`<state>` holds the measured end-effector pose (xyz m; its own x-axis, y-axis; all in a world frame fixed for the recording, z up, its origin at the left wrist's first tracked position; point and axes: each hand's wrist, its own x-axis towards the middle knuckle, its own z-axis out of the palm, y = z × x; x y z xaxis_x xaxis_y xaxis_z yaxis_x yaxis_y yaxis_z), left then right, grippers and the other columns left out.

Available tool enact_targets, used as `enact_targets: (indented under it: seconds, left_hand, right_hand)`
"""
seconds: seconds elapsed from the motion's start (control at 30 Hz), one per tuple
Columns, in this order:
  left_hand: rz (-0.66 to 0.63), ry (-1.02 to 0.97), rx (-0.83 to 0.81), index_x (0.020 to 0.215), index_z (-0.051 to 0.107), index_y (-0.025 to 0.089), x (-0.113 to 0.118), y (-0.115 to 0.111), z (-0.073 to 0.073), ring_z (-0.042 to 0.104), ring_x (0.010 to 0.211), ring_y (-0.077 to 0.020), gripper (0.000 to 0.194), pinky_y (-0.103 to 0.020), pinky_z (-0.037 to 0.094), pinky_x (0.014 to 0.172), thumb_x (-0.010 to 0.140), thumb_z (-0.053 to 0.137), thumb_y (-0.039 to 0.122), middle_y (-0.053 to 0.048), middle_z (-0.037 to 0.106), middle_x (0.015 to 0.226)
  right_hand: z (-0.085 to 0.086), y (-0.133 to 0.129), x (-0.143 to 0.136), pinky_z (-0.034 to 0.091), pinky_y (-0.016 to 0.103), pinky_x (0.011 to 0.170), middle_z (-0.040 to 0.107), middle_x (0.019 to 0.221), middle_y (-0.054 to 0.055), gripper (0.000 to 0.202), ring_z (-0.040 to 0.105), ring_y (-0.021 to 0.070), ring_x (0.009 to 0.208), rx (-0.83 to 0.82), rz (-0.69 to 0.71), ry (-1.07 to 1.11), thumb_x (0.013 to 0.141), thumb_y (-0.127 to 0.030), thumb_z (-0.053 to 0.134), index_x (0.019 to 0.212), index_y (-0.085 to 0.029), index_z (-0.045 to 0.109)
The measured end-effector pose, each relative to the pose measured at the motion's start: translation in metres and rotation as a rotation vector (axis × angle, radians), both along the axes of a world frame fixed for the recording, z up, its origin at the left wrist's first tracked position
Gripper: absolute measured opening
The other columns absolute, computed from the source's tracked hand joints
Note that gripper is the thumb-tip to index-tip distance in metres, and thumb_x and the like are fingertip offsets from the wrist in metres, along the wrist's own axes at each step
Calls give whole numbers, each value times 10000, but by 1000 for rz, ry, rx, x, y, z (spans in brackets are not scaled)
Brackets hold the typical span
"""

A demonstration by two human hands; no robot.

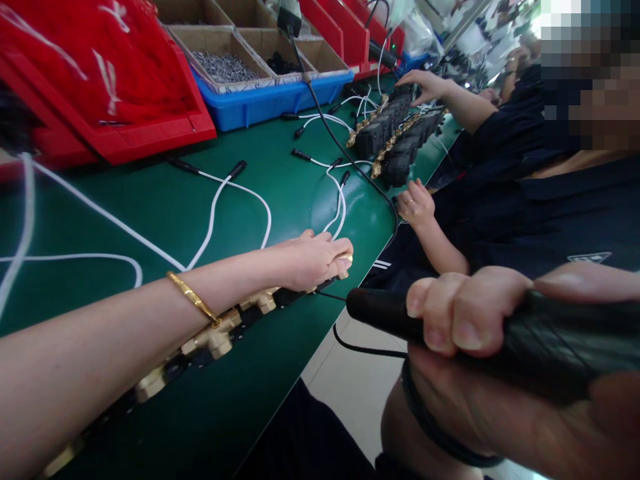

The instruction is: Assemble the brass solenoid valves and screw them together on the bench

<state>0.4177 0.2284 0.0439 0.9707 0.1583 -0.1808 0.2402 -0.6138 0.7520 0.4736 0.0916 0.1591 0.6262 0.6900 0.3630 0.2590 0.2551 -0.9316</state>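
My right hand (480,347) is wrapped around a black corded electric screwdriver (385,310), whose thin bit points left at the row of parts. A row of brass valves (215,337) with black fittings lies along the green table under my left forearm. My left hand (315,260) is closed over the far end of this row, close to the screwdriver's tip. What the fingertips press on there is partly hidden. White cables (265,207) with black connectors run out from behind my left arm across the table.
A red bin (195,127) and a blue tray (280,100) with compartments of screws line the back. A black cord (330,127) hangs across the table. At the right, a co-worker (500,193) handles more rows of black-and-brass parts (385,127). The table edge (310,360) runs diagonally.
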Motion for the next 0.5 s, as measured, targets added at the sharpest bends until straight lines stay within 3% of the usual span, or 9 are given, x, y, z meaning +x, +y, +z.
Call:
enact_targets:
  seconds: [0.13, 0.27, 0.4, 0.5]
  left_hand:
    - [-4, -1, 2, 1067, 483, 287, 0, 1, -1, 436, 841, -232, 386, -421, 382, 764, 893, 216, 506, -56, 506, 989]
    - [-8, -10, 12, 1072, 480, 284, 0, 1, -1, 442, 846, -230, 375, -436, 382, 790, 897, 222, 493, -55, 509, 979]
    - [-1, -4, 1, 1072, 483, 283, 0, 0, 0, 438, 858, -234, 390, -439, 387, 792, 893, 219, 507, -58, 508, 991]
    - [-7, -2, 4, 1083, 478, 290, 0, 0, 2, 430, 859, -239, 384, -454, 386, 789, 891, 221, 502, -60, 501, 1002]
  right_hand:
    - [-12, 4, -2, 379, 303, 418, 457, 479, -69, 126, 378, 104, 375, 110, -134, 67, 841, -349, 565, 819, -233, 521]
    - [-17, 5, -3, 395, 306, 435, 468, 481, -68, 130, 396, 105, 380, 81, -82, 55, 861, -346, 537, 825, -225, 509]
    - [-13, 6, -6, 394, 307, 426, 456, 477, -73, 112, 384, 107, 367, 75, -116, 39, 855, -340, 538, 823, -238, 505]
    - [-11, 12, -6, 401, 303, 418, 464, 482, -69, 150, 421, 111, 374, 6, -44, 47, 842, -343, 550, 766, -228, 490]
